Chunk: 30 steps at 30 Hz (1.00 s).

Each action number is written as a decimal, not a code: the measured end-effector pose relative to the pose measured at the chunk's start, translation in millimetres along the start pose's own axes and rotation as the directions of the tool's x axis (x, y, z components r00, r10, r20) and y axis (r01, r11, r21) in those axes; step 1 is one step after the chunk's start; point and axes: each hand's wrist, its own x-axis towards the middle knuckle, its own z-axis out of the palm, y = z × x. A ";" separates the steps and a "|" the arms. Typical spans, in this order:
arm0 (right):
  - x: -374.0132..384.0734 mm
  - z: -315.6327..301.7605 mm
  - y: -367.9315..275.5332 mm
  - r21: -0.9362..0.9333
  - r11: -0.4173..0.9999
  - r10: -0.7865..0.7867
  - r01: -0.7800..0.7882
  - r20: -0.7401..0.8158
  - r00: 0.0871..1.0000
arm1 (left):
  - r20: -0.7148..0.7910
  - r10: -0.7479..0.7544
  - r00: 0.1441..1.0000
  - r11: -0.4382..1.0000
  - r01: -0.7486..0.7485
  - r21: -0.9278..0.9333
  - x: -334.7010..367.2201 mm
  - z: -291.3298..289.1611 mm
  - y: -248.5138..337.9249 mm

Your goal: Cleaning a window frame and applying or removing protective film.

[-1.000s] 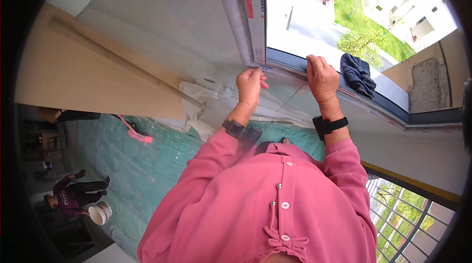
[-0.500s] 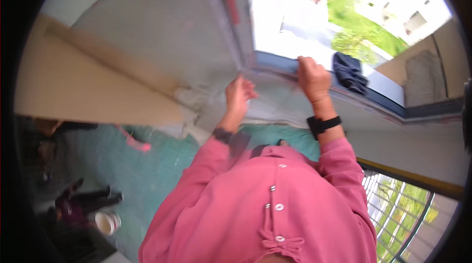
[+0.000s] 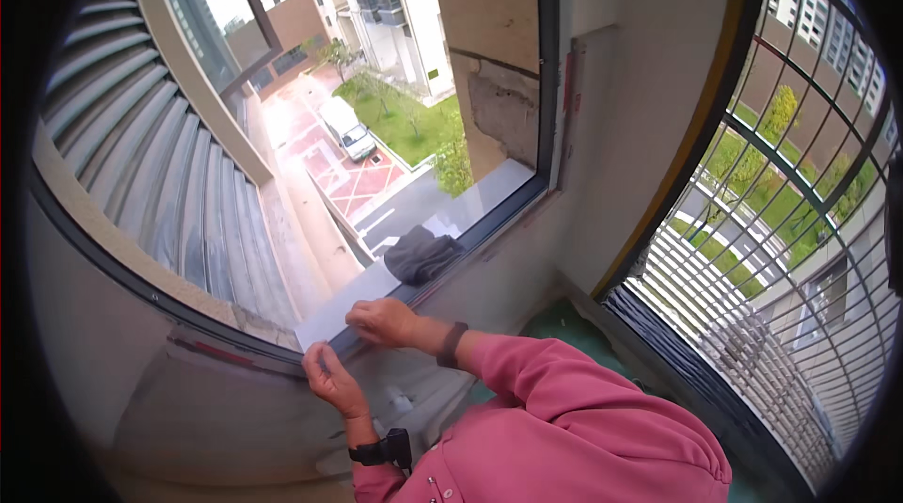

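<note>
My left hand (image 3: pixel 337 383), with a black strapped device on its wrist, is at the lower corner of the dark window frame (image 3: pixel 499 217). Its fingers are bent in, and whatever lies between the fingertips is too small to make out. Close by on the right, my right hand (image 3: pixel 384 322) is closed over the frame's bottom rail, knuckles up; its fingertips are mostly hidden. A dark band circles that wrist. Just beyond my right hand, a crumpled dark grey cloth (image 3: pixel 423 255) lies on the pale sill (image 3: pixel 324 317).
Outside the window a ribbed grey roof-like surface (image 3: pixel 179 192) rises on the left, and a white van (image 3: pixel 346 128) stands far below. To the right is a second opening with metal bars (image 3: pixel 743 249) and a yellow-brown edge. Green floor (image 3: pixel 560 326) shows beneath the wall.
The view has swung to the right, bringing the barred opening fully into sight. My left hand has come up to the frame's corner, its fingers closing. My right hand remains on the bottom rail.
</note>
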 end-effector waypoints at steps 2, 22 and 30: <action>-6.0 -12.4 -6.2 0.152 0.988 0.039 -0.024 -0.098 0.994 | 0.129 0.145 0.981 0.980 -0.160 0.118 9.5 3.2 -4.1; 8.2 -366.7 83.5 0.410 0.866 0.493 -0.285 -0.793 0.357 | 0.436 0.231 0.870 0.753 -0.444 0.486 -13.8 22.8 -53.4; 41.2 -413.3 102.1 0.230 0.876 0.397 -0.424 -0.843 0.363 | 0.378 0.251 0.891 0.805 -0.409 0.430 -12.5 26.9 -50.5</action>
